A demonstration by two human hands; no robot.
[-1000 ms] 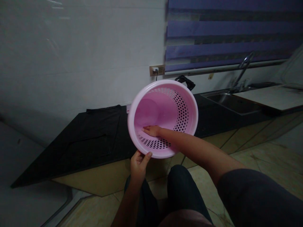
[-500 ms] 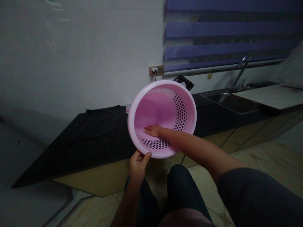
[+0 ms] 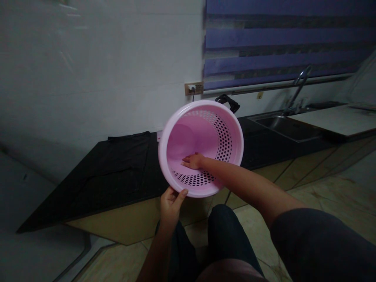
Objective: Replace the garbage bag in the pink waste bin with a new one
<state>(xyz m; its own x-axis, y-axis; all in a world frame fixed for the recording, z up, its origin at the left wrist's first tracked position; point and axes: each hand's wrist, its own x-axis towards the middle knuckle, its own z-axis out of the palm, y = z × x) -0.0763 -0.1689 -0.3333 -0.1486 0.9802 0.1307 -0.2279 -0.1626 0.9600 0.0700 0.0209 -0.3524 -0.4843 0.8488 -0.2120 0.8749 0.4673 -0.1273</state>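
Nearest are the person's knees in dark trousers [image 3: 226, 231] over beige floor tiles [image 3: 258, 243]. The left hand [image 3: 172, 205] holds the near rim of a pink perforated plastic basket [image 3: 188, 137], its thumb on the near side and its other fingers curled out of sight behind the rim. The basket is held up in the air, tilted with its open mouth toward the person, in front of the far edge of the surface. The right hand [image 3: 192, 160], in a dark sleeve [image 3: 311, 243], lies inside it, its fingers [image 3: 185, 162] close together and flat on the inner wall, gripping nothing; this contact seems the step in hand, and steadying the basket seems what it calls for. Beyond lie a black cloth [image 3: 126, 164] on the black surface [image 3: 88, 196] and, partly hidden by the basket, a black object [image 3: 227, 102]. At far right are a steel sink [image 3: 284, 127], a faucet [image 3: 299, 88] and a purple blind [image 3: 279, 43]; the dim light blurs fine detail.
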